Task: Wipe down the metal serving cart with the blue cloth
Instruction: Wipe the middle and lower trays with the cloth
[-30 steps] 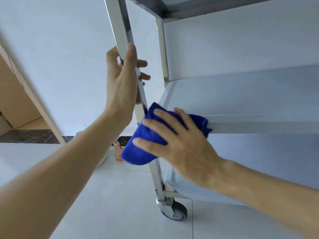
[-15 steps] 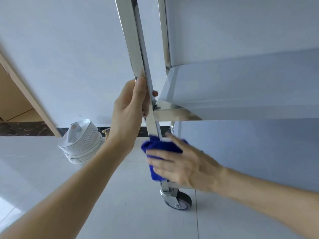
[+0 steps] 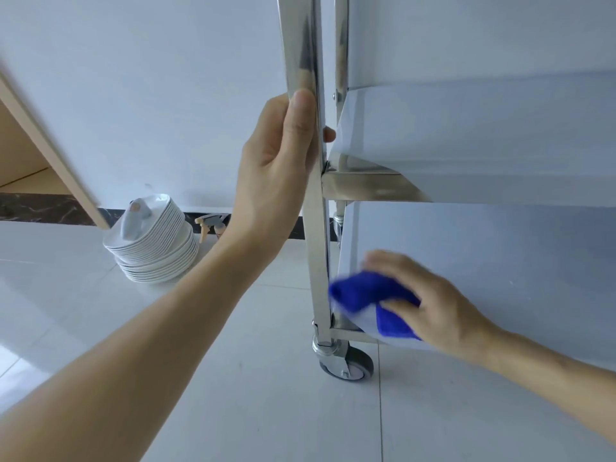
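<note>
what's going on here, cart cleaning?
Yes. A person's left hand grips the metal serving cart's upright post just above the middle shelf. The right hand presses the blue cloth on the bottom shelf by that post, above the caster wheel. A stack of white plates sits on the floor by the wall.

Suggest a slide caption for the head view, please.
Left hand steadies the cart post while the right hand wipes the bottom shelf with the blue cloth.
</note>
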Demonstrator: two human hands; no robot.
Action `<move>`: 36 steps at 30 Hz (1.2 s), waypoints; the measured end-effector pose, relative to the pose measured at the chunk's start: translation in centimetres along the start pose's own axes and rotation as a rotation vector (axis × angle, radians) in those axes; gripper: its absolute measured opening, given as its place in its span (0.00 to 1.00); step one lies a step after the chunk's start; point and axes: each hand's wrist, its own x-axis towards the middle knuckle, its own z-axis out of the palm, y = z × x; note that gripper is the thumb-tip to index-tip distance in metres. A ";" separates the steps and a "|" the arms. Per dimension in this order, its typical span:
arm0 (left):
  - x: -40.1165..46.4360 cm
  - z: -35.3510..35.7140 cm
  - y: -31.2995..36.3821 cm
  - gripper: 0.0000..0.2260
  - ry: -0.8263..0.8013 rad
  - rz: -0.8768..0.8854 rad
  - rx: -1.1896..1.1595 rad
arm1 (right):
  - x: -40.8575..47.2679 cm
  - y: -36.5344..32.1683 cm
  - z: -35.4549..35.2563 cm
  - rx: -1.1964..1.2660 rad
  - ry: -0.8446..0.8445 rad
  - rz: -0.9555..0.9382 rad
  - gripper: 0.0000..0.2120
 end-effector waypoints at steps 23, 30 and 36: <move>-0.8 1.4 0.6 0.16 -0.009 -0.093 -0.037 | 2.6 -3.0 7.9 0.121 -0.361 0.545 0.27; -2.0 -0.3 -0.6 0.13 0.115 0.030 0.125 | 1.7 -1.0 0.2 0.195 -0.424 0.493 0.23; -6.1 -1.3 -6.2 0.22 -0.197 -0.306 0.244 | 0.0 0.6 -3.9 0.106 -0.431 0.534 0.20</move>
